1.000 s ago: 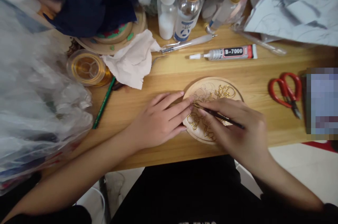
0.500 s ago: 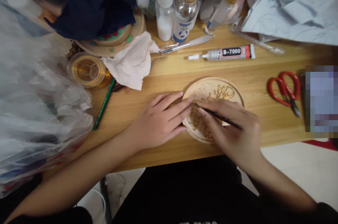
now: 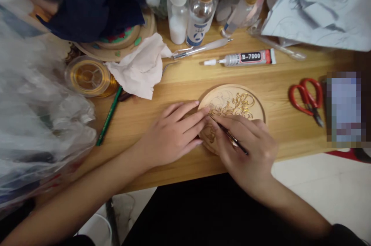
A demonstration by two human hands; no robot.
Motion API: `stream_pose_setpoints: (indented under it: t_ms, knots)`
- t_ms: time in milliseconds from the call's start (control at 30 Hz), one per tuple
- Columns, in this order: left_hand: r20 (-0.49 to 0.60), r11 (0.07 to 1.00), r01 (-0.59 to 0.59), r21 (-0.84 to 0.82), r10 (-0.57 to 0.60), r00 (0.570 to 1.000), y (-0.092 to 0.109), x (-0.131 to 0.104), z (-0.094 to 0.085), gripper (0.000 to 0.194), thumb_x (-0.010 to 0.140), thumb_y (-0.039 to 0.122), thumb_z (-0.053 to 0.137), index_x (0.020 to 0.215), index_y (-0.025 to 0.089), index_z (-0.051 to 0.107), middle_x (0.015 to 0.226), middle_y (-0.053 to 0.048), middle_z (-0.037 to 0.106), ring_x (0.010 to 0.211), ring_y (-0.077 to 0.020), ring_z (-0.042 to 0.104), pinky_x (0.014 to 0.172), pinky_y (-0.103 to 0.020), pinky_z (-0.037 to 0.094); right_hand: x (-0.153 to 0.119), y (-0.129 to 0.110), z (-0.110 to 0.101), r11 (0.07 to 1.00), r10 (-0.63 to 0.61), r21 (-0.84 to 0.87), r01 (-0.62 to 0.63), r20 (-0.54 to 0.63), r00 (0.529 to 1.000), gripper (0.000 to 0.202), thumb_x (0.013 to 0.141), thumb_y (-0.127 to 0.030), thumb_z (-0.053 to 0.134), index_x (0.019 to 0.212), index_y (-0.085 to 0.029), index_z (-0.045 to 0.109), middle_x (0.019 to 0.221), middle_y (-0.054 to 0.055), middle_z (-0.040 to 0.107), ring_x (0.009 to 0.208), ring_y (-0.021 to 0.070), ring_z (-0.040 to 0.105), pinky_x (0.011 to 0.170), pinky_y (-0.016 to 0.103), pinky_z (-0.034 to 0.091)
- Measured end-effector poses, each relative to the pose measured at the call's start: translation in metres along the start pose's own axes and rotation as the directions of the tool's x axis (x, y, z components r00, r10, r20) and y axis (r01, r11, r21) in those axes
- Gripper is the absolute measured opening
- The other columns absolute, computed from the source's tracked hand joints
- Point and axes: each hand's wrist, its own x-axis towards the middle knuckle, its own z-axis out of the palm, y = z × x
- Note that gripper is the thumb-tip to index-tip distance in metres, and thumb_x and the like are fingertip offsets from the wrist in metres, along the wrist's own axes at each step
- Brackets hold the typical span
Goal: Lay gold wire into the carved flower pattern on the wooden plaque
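Observation:
A round wooden plate (image 3: 259, 106) lies near the table's front edge, with gold wire curls (image 3: 243, 101) on its face and thin drawn lines at the upper left. My left hand (image 3: 179, 132) rests flat with fingers spread, its fingertips on the plate's left rim. In my right hand (image 3: 249, 145) is a slim dark pair of tweezers (image 3: 233, 137), pinched between thumb and fingers. The tip points at the plate's left part, beside my left fingertips. Whether it grips any wire is too small to tell. My right hand covers the plate's lower right.
Behind the plate lies a B-7000 glue tube (image 3: 251, 58). Red-handled cutters (image 3: 307, 99) and a blurred-out device (image 3: 344, 106) are at right. A gold wire spool (image 3: 89, 76), green pencil (image 3: 109, 116) and crumpled tissue (image 3: 142, 68) lie left. Bottles (image 3: 201, 17) stand behind.
My right hand has shifted left and slightly down, and the tweezers are held more steeply. My left hand keeps its place on the rim. The whole view has drifted slightly.

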Motion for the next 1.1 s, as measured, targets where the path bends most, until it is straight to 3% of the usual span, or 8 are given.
stream_pose_setpoints:
  t_ms: [500, 700, 1100]
  knots:
    - [-0.02, 1.0, -0.001, -0.011, 0.001, 1.0, 0.0, 0.0, 0.0, 0.033, 0.096, 0.029, 0.051, 0.121, 0.01, 0.061, 0.137, -0.011, 0.057, 0.129, -0.0303, 0.047, 0.102, -0.047, 0.042, -0.008, -0.012, 0.01, 0.982, 0.184, 0.064, -0.177, -0.117, 0.976, 0.014, 0.083, -0.011, 0.064, 0.093, -0.018, 0.068, 0.085, 0.003, 0.075, 0.072, 0.0156, 0.071, 0.066, 0.031, 0.05]
    - [-0.022, 1.0, 0.007, -0.003, -0.007, 1.0, 0.001, 0.0, -0.001, 0.034, 0.096, 0.03, 0.053, 0.122, 0.01, 0.06, 0.139, -0.009, 0.056, 0.128, -0.0298, 0.048, 0.102, -0.046, 0.042, -0.008, -0.012, 0.009, 0.944, 0.295, 0.171, -0.281, -0.064, 0.953, 0.012, 0.084, -0.013, 0.064, 0.094, -0.018, 0.069, 0.086, 0.004, 0.075, 0.074, 0.0152, 0.069, 0.07, 0.032, 0.052]
    - [-0.004, 1.0, 0.001, 0.004, -0.001, 1.0, 0.001, 0.001, -0.001, 0.037, 0.097, 0.03, 0.052, 0.125, 0.008, 0.058, 0.137, -0.011, 0.057, 0.127, -0.0306, 0.049, 0.101, -0.046, 0.042, -0.016, -0.007, 0.009, 0.89, 0.377, 0.292, -0.351, -0.034, 0.926, 0.017, 0.082, -0.015, 0.065, 0.098, -0.021, 0.07, 0.088, 0.004, 0.074, 0.077, 0.0168, 0.068, 0.07, 0.033, 0.054]
